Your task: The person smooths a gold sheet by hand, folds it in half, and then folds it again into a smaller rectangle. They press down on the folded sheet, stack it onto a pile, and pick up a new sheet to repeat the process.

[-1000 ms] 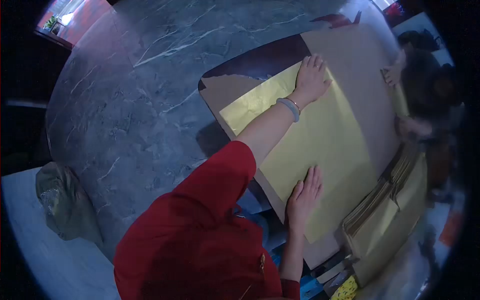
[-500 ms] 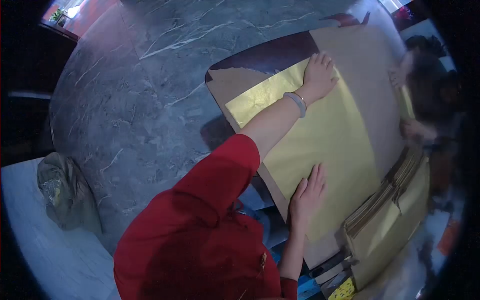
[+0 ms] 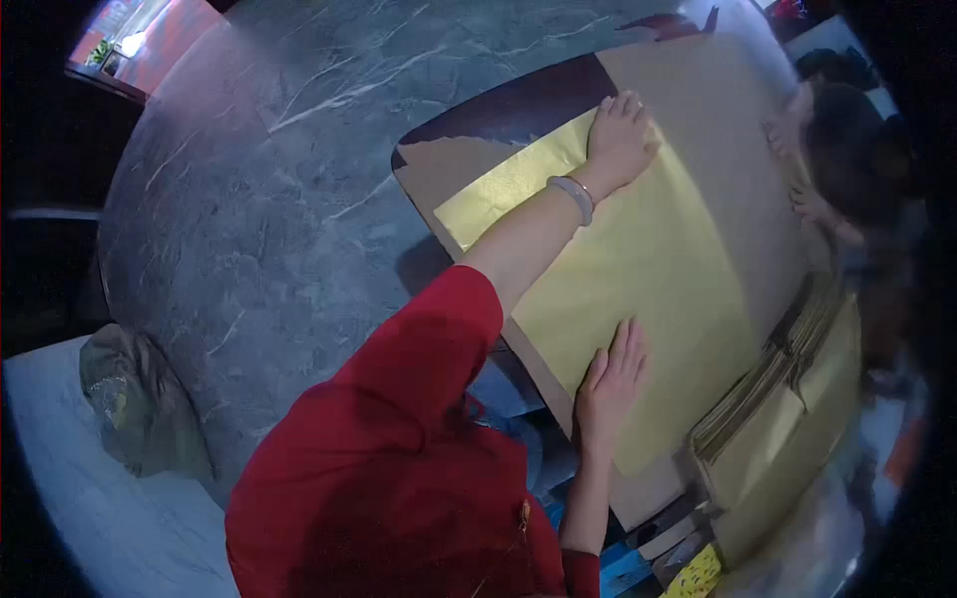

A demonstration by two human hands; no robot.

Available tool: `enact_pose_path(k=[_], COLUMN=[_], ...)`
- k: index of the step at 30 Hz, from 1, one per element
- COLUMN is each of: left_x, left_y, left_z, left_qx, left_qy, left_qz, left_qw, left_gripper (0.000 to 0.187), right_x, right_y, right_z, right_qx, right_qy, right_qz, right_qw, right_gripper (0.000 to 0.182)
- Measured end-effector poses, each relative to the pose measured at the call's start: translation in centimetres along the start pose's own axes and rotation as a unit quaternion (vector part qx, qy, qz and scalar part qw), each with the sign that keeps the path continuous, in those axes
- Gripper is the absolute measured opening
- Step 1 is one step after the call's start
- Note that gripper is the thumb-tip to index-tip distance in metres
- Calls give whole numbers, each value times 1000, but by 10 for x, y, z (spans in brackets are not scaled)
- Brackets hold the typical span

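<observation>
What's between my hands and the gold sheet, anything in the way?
Nothing visible. Your left hand lies flat by the far edge of the gold sheet, and your right hand rests at its near edge. The folded stack is off to the right, clear of both hands.

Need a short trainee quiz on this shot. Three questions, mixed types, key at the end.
1. Multiple choice: what lies directly under the gold sheet?
A) a folded towel
B) a brown covering
C) a glass tray
2. True or false: the left hand and the right hand both touch the gold sheet.
3. Fill in, left or right: the bracelet is on the person's ____ wrist.

Key: 1 B; 2 true; 3 left
</observation>
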State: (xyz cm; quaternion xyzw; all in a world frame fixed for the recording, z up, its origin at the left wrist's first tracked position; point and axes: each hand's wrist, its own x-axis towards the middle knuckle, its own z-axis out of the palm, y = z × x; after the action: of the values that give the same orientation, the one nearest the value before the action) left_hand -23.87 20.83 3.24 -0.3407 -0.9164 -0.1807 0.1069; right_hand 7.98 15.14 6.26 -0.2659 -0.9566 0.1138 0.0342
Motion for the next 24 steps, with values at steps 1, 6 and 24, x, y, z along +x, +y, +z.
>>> enact_pose_path(k=[1, 6, 24], left_x=[0, 4, 9], left_y=[-1, 1, -5], left_z=[1, -8, 0], left_qx=[-7, -7, 27], left_qy=[13, -15, 9], left_qz=[7, 14, 56], left_qw=[1000, 1000, 998], left_gripper=[61, 64, 54], right_x=[0, -1, 271], right_y=[1, -1, 3], right_z=[0, -9, 27], right_qx=[5, 2, 21], right_qy=[-3, -20, 101], right_qz=[-7, -12, 18], right_qw=[1000, 1000, 994], right_gripper=[47, 48, 50])
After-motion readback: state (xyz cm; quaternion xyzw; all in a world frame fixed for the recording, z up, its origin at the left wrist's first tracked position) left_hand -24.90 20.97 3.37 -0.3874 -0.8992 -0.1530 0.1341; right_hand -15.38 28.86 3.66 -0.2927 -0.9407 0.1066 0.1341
